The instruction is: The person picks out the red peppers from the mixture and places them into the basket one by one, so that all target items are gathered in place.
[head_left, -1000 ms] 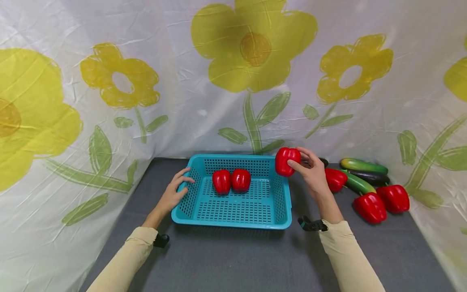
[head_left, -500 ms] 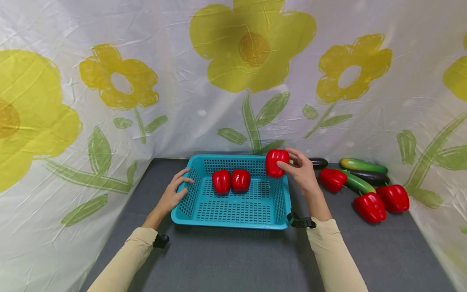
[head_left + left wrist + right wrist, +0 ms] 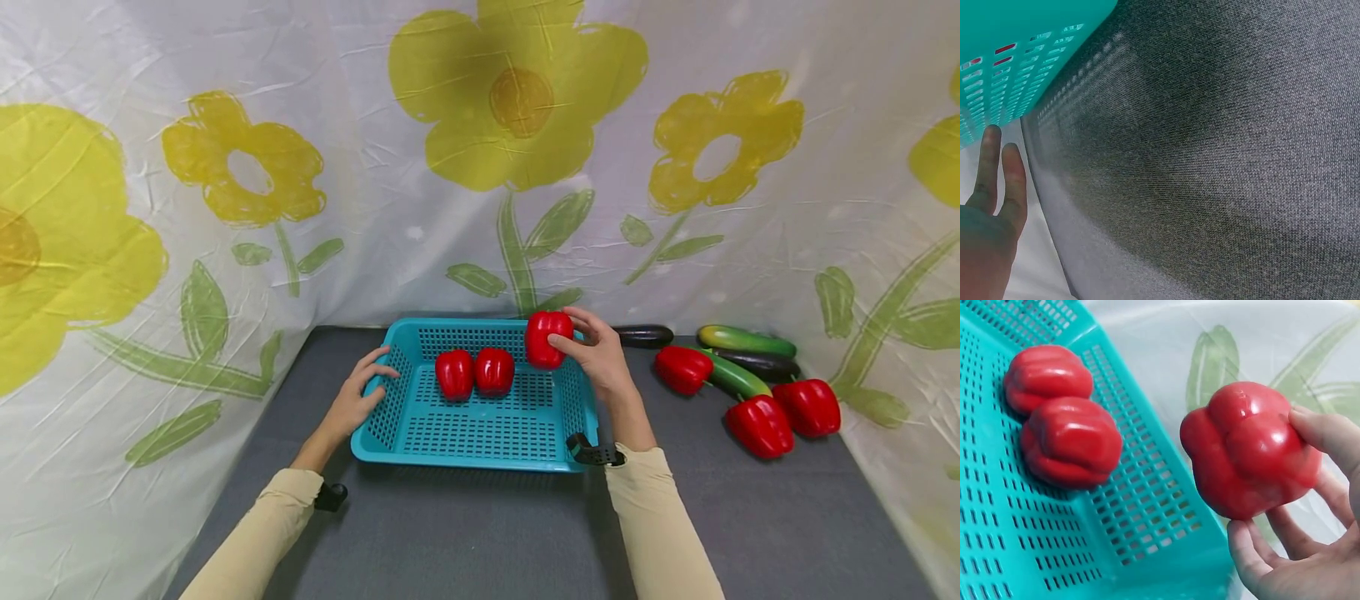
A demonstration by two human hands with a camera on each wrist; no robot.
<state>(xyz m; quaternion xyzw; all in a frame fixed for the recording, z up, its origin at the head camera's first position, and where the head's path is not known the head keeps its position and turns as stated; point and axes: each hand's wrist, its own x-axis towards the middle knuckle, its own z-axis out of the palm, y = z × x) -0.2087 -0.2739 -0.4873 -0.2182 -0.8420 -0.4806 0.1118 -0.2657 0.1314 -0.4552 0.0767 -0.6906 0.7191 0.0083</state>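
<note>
A glossy red bell pepper (image 3: 548, 340) hangs over the back right part of a turquoise perforated basket (image 3: 480, 462). My right hand (image 3: 597, 356) holds it between thumb and fingers. In the right wrist view the lobed end of the held pepper (image 3: 1254, 450) faces the camera. Two more red bell peppers, a left one (image 3: 454, 375) and a right one (image 3: 495, 372), lie side by side in the basket. At the basket's left rim my left hand (image 3: 360, 393) rests with extended fingers; in the left wrist view two straight fingers (image 3: 1013, 178) show outside the perforated wall.
Right of the basket on the dark grey cloth (image 3: 480, 533) lie three red bell peppers (image 3: 761, 427), an eggplant (image 3: 643, 336), a second eggplant (image 3: 763, 363), a cucumber (image 3: 735, 375) and a yellow-green cucumber (image 3: 746, 340). A flower-printed curtain (image 3: 420, 242) hangs behind.
My right hand has carried the bell pepper leftward, from over the basket's right rim to above its inside. The left hand and the two peppers in the basket stay put.
</note>
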